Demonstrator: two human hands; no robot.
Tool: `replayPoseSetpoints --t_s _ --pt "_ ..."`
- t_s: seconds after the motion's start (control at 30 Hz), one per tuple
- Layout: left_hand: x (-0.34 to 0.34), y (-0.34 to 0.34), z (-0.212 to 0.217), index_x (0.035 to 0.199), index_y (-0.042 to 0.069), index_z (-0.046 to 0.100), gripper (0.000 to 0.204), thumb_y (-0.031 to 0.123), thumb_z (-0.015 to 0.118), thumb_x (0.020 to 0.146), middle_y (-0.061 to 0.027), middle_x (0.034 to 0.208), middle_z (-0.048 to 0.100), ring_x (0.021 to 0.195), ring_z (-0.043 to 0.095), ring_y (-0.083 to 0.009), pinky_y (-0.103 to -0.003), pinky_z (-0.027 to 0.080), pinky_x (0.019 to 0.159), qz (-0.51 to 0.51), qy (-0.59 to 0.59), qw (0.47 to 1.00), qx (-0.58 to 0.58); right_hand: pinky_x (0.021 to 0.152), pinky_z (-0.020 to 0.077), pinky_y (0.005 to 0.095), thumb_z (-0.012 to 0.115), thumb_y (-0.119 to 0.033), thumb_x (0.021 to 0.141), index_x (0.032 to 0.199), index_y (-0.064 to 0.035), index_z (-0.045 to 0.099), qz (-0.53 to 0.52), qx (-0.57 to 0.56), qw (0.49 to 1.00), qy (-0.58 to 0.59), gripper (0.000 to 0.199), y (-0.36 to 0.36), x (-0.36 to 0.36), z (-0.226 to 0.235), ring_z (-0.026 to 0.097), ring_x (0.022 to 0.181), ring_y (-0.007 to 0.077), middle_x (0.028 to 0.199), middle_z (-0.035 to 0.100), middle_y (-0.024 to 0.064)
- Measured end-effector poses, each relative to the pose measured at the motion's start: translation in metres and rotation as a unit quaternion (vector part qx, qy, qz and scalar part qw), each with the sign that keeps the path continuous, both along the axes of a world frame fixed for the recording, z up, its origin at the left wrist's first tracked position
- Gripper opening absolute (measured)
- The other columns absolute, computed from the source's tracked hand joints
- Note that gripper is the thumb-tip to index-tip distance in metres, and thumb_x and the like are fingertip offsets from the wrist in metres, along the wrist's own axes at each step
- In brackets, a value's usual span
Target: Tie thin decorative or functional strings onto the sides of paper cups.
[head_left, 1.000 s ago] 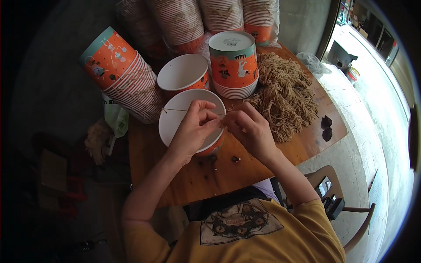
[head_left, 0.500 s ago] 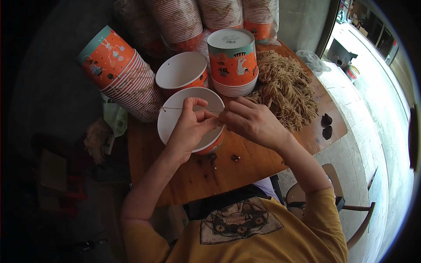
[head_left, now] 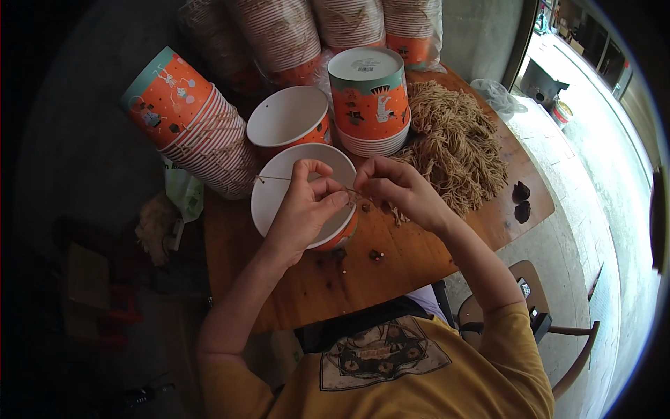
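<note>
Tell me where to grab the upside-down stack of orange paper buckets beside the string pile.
Grip the upside-down stack of orange paper buckets around its flat base, now on top, coming from above. It tapers narrowest there; the tan string pile crowds its right side and an open white-lined paper bucket its left.

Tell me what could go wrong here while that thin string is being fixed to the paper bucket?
The string is stretched taut across the paper bucket between the left hand and right hand; a hard pull might tear the rim. The leaning cup stack beside it could perhaps topple if nudged. Loose strands from the twine pile may tangle in.
</note>
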State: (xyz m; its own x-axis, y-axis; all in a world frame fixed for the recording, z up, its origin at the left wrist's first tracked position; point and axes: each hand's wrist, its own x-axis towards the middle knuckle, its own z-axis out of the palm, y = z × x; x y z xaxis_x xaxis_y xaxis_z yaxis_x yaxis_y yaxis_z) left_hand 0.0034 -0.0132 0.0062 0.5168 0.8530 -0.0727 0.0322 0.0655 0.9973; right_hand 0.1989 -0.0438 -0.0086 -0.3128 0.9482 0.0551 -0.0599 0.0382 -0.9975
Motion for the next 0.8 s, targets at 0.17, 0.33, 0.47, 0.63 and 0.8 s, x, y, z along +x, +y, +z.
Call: replayPoseSetpoints --t_s 0.17,0.33,0.47,0.63,0.8 --pt "0.002 0.001 -0.002 0.113 0.005 0.031 0.033 0.001 0.056 0.090 -0.0090 0.096 0.061 0.092 0.057 -0.0115 -0.025 0.045 0.084 -0.004 0.000 1.000 0.005 0.059 0.0429 0.0228 0.061 -0.011 0.086 0.090 -0.0044 0.057 -0.051 0.143 0.988 -0.021 0.009 -0.002 -0.005 -0.020 0.053 0.068 0.0089 0.080 0.056 0.0001" --pt "0.002 -0.001 0.000 0.116 0.004 0.032 0.035 0.001 0.056 0.090 -0.0080 0.096 0.060 0.093 0.055 -0.0111 -0.025 0.044 0.084 -0.014 0.009 1.000 0.005 0.062 0.0458 0.0247 0.061 -0.007 0.087 0.090 -0.0005 0.056 -0.113 0.308 0.931 -0.160 0.009 -0.005 -0.008 -0.019 0.057 0.073 0.0103 0.082 0.055 0.0051" --pt "0.001 -0.006 0.000 0.117 0.004 0.034 0.036 0.000 0.056 0.089 -0.0055 0.094 0.057 0.089 0.052 -0.0091 -0.025 0.044 0.082 -0.046 0.046 0.996 0.055 0.060 0.0449 0.0238 0.058 -0.009 0.090 0.092 -0.0024 0.056 -0.117 0.271 0.946 -0.135 0.007 -0.003 -0.010 -0.028 0.055 0.070 0.0087 0.082 0.056 0.0023" --pt "0.002 -0.004 -0.004 0.115 0.004 0.036 0.034 0.000 0.056 0.088 -0.0037 0.093 0.054 0.086 0.051 -0.0083 -0.024 0.044 0.082 -0.045 0.028 0.997 0.057 0.059 0.0441 0.0204 0.049 -0.019 0.098 0.101 -0.0067 0.054 -0.029 0.044 0.995 0.088 0.013 -0.004 -0.009 -0.032 0.053 0.073 0.0046 0.084 0.056 -0.0027" --pt "0.001 -0.003 -0.004 0.114 0.004 0.037 0.033 0.001 0.056 0.088 -0.0037 0.093 0.054 0.086 0.051 -0.0082 -0.024 0.044 0.081 -0.039 0.025 0.998 0.046 0.061 0.0453 0.0203 0.051 -0.022 0.097 0.100 -0.0057 0.053 -0.032 0.058 0.994 0.086 0.016 -0.007 -0.011 -0.028 0.054 0.075 0.0048 0.084 0.056 -0.0021"
